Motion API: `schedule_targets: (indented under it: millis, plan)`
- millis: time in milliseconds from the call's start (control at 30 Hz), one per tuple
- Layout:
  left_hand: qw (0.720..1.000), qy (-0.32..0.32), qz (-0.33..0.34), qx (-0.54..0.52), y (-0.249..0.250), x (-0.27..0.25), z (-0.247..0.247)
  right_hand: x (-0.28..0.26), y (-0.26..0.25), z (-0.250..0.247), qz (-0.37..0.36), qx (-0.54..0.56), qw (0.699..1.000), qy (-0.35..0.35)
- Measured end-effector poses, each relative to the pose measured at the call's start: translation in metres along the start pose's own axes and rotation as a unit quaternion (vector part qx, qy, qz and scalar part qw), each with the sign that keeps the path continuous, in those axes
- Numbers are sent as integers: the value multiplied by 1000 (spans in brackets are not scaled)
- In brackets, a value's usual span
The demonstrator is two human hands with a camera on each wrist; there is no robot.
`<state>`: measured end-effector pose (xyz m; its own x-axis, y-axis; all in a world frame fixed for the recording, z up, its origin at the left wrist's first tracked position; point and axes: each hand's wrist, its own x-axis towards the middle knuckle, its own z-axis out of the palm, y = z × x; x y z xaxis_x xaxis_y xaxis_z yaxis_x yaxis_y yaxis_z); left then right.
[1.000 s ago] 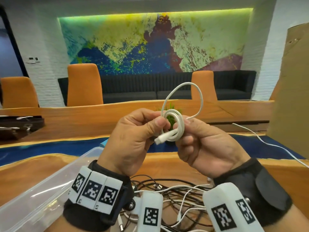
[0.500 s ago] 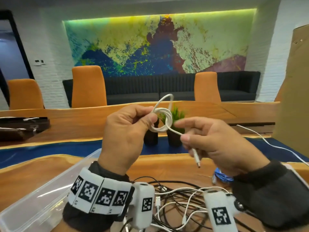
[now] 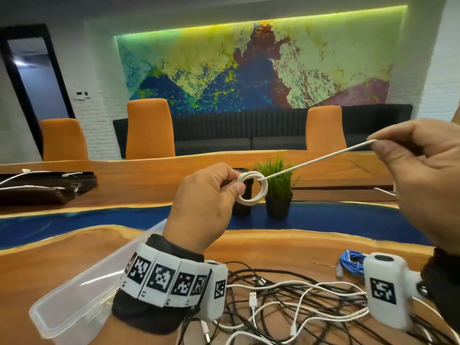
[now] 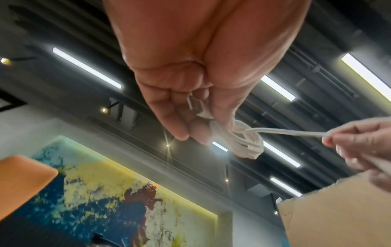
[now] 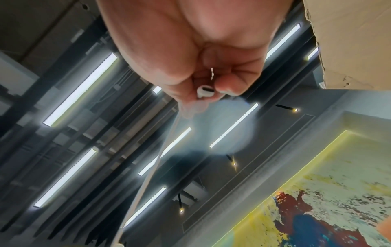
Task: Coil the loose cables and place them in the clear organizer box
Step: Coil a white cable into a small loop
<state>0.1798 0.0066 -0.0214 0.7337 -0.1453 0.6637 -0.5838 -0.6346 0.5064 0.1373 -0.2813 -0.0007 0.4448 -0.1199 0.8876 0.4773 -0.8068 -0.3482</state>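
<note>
Since a moment ago the right hand (image 3: 423, 180) has swung out right, drawing the thin white charging cable (image 3: 251, 189) taut from its coil. Thumb and forefinger pinch that tail; the left hand (image 3: 204, 207) pinches the small coil above the wooden desk (image 3: 286, 247). Beside the left wrist lies the clear plastic organizer box (image 3: 82, 300).

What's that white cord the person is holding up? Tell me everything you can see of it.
The white cable looks thin, with a matte, perhaps braided skin. Most of it is wound into a small ring of several turns, pinched by the left hand in the air above the table. One end runs out of the ring, taut and straight, up to the right hand, which pinches it. The right wrist view shows a white plug at that end inside the grip.
</note>
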Motion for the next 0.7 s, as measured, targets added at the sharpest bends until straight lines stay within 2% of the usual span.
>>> schedule_targets:
  millis: [100, 167, 200, 267, 333, 400, 467, 500, 533, 600, 667, 700]
  plan:
    - [997, -22, -20, -69, 2, 0, -5, -3, 5, 4, 2, -10, 1000, 7]
    - [980, -26, -61, -189, 5, 1, -11, -4, 10, 8, 26, -33, 999, 2]
    - [957, -26, -92, -273, 8, 0, -14, -5, 11, 13, 29, -54, 998, -9]
    - [891, -33, -140, -432, 16, 0, -18, -11, 9, 25, 12, -108, 992, -57]
    - [845, -44, -149, -512, 22, -2, -15, -20, 2, 40, 6, -131, 982, -138]
    - [833, -55, -138, -532, 28, -4, -8, -27, -9, 52, 11, -112, 971, -212]
    - [843, -64, -118, -521, 31, -5, -4, -30, -15, 58, 42, -38, 976, -212]
    - [850, -67, -109, -511, 31, -5, -3, -29, -18, 58, 95, 48, 976, -190]
    - [857, -67, -100, -501, 32, -5, -3, -27, -23, 55, 162, 162, 959, -165]
    - [869, -63, -85, -484, 31, -5, -3, -21, -30, 48, 277, 371, 875, -141]
    - [880, -58, -73, -466, 32, -6, -2, -17, -33, 40, 324, 490, 798, -133]
    - [884, -57, -69, -459, 33, -6, -1, -16, -33, 37, 333, 523, 773, -134]
